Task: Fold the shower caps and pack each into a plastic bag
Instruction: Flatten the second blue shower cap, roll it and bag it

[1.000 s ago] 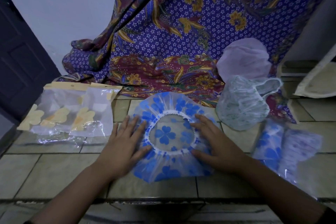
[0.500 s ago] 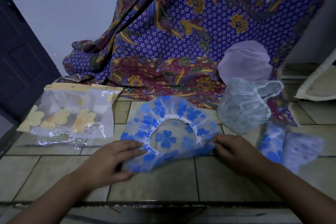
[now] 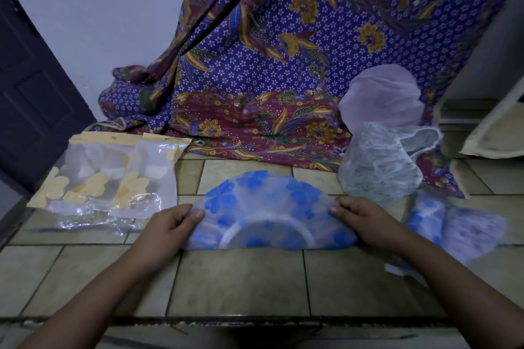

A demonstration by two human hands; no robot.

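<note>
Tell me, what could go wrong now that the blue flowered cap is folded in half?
The blue cap looks like thin, slick plastic with a stretchy rim. The left hand and right hand pinch only its two ends, so the fold may spring open when one lets go. The bags lie off to the left; reaching for one probably means freeing an end, and the half-fold could slip.

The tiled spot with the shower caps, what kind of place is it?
Probably a room in someone's home: a tiled surface, a dark panelled door at the left, and a flowered cloth draped against the plain wall.
</note>
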